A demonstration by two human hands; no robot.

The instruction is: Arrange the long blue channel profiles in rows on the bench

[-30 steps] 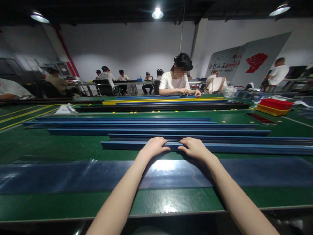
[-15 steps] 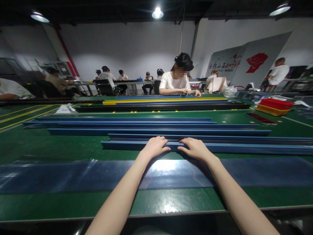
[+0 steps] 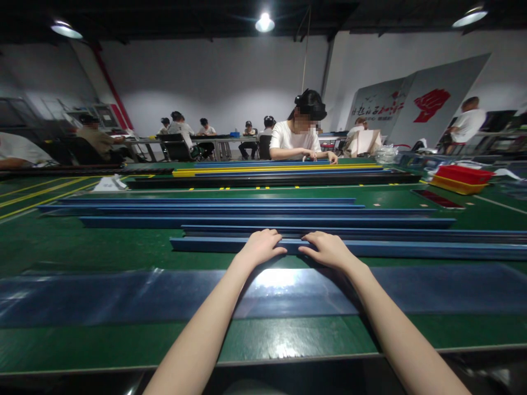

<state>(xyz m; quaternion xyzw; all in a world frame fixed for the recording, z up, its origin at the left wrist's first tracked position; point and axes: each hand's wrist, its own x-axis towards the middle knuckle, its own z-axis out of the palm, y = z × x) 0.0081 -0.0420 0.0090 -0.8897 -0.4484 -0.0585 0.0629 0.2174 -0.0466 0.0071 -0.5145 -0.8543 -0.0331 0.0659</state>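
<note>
A long blue plastic channel [image 3: 222,244] lies crosswise on the green table in front of me, running off the right edge of the view. My left hand [image 3: 262,245] grips it, with the fingers over its top and the thumb along its near side. Just to the right, my right hand [image 3: 327,247] holds the same channel in the same way, and a short gap separates the two thumbs. Between my forearms and the channel, a clear plastic sheet [image 3: 123,296] lies flat on the table. The fingertips are partly hidden inside the channel.
Several more blue channels [image 3: 263,222] lie beyond my hands. Farther off are a black profile [image 3: 272,180] and yellow strips [image 3: 280,170]. At the right are a phone [image 3: 438,198] and red and yellow bins [image 3: 463,178]. A co-worker [image 3: 298,131] sits opposite.
My hands and the channel have not visibly moved. Across the table, the co-worker's body and hands have shifted slightly.
</note>
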